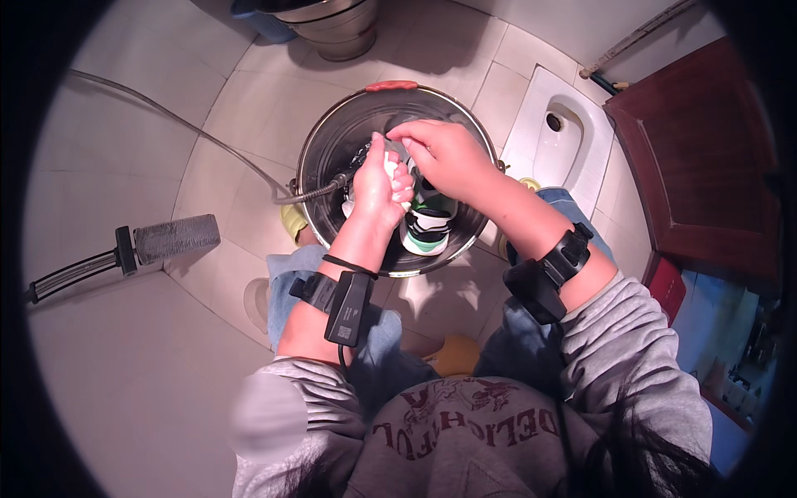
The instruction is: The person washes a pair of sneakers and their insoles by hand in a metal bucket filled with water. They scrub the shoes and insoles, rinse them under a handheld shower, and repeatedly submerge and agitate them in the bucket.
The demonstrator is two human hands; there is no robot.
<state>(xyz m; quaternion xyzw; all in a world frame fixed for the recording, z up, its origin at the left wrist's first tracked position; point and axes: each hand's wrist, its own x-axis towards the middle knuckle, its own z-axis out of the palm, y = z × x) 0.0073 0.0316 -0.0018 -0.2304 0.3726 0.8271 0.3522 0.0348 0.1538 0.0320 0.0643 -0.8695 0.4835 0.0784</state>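
A large metal bucket (324,224) with an orange grip on its handle stands before me. My left hand (380,187) is over it, fingers curled around a white thing (392,167), perhaps shoelaces or cloth. My right hand (445,155) hovers close by, thumb and forefinger near my left fingertips; whether it pinches something thin I cannot tell. Below my hands, a white, black and green sneaker (428,230) rests in the bucket. A flexible metal hose (311,194) reaches over the left rim, its end partly behind my left hand, where some water shows.
A white squat toilet (560,134) is set in the floor at the right, beside a dark red wooden door (703,162). A sponge mop head (177,238) lies at the left. Another metal bucket (336,31) and a blue container (264,22) stand at the top.
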